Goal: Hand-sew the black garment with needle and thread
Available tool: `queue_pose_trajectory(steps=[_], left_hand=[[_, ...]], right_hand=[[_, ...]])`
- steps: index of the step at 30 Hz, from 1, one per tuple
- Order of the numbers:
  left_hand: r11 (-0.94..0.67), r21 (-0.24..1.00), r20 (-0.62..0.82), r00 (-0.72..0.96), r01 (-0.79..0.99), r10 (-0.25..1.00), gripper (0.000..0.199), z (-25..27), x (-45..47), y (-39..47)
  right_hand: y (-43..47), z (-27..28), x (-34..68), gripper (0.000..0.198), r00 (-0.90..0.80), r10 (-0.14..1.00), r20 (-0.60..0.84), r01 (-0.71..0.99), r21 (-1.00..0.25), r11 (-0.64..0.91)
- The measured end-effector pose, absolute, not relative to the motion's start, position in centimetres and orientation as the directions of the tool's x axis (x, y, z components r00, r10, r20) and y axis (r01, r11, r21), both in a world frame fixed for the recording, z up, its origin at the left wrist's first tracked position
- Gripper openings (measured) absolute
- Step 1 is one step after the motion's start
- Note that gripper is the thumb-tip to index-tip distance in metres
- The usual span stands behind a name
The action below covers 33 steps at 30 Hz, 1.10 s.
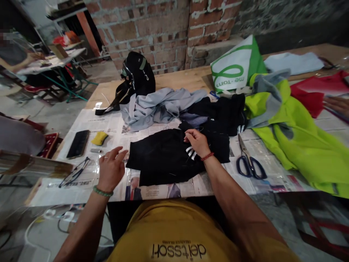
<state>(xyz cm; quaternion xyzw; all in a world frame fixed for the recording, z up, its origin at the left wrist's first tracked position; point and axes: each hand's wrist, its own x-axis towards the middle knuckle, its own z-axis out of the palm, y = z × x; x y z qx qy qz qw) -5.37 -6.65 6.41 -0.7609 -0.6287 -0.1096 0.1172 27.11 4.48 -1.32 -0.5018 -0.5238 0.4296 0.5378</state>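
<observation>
A black garment (163,156) with white stripes lies spread on the newspaper-covered table (109,125) in front of me. My right hand (196,142) rests on its upper edge with fingers pinched, apparently on a needle with thin thread; the needle itself is too small to make out. My left hand (110,169) hovers over the table just left of the garment, fingers spread, holding nothing. A green bead bracelet is on my left wrist, a red one on my right.
Blue-handled scissors (249,162) lie right of the garment. A phone (78,143), a yellow block (99,138), and glasses (73,173) sit left. Grey cloth (160,105), a black bag (137,76), neon yellow fabric (300,138), a green-white bag (234,69). Another person's hand (336,104) at right.
</observation>
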Motion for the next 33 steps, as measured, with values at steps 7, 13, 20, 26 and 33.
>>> queue_pose_trajectory(steps=[7, 13, 20, 26, 33], left_hand=[[-0.523, 0.255, 0.407, 0.400, 0.813, 0.821, 0.027, 4.9, 2.9, -5.4], [-0.573, 0.348, 0.310, 0.486, 0.742, 0.817, 0.027, 2.5, 6.4, -4.3], [-0.513, 0.491, 0.300, 0.417, 0.704, 0.858, 0.022, -0.2, 6.0, -3.7], [-0.515, 0.507, 0.294, 0.424, 0.691, 0.857, 0.021, -0.5, 5.9, -3.7], [-0.532, 0.505, 0.314, 0.429, 0.680, 0.847, 0.020, -0.4, 6.0, -3.8]], right_hand=[[4.8, -1.8, 27.1, 0.017, 0.079, 0.990, 0.114, 0.088, -0.990, 0.107], [4.6, -1.5, 27.0, 0.021, 0.071, 0.992, 0.102, 0.088, -0.992, 0.096], [5.0, -0.9, 27.5, 0.027, 0.157, 0.988, -0.005, -0.253, -0.967, 0.035], [5.0, -0.6, 27.9, 0.029, 0.148, 0.989, -0.013, -0.349, -0.936, 0.040], [5.0, -0.6, 27.7, 0.031, 0.147, 0.989, -0.003, -0.335, -0.941, 0.047]])
